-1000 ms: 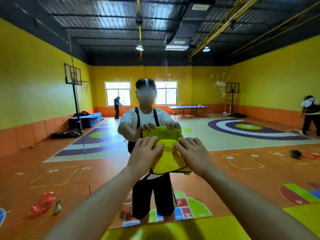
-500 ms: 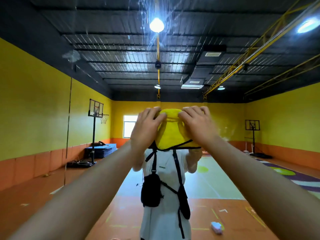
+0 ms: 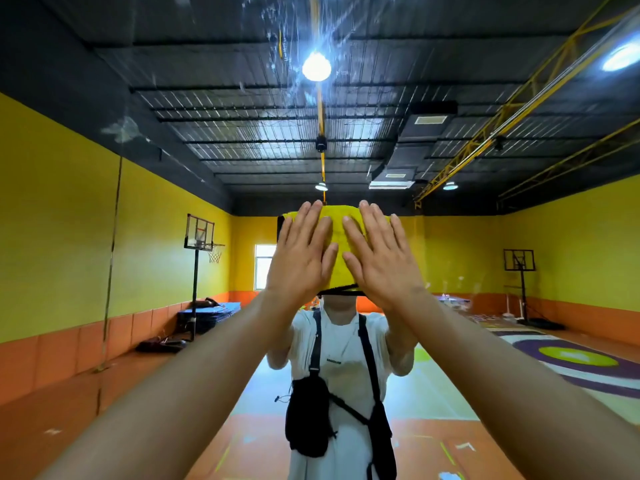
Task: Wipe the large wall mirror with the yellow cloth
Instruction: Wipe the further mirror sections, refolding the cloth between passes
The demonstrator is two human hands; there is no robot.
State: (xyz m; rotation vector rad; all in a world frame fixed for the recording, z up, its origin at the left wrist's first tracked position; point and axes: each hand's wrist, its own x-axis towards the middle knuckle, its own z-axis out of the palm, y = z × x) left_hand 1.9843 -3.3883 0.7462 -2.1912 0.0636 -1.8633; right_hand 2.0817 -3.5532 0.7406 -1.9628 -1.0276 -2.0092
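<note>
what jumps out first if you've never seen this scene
The left hand and right hand press flat on a yellow cloth against the wall mirror, dead centre, over the person's own reflection. Above them, wet streaks smear the glass around a bright reflected ceiling lamp.

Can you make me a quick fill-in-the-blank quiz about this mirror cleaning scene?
The left hand and right hand press a ____ cloth on the mirror.
Below the reflected yellow walls runs an ____ band.
The chest bag on the reflected person is ____.
Missing words: yellow, orange, black.
</note>
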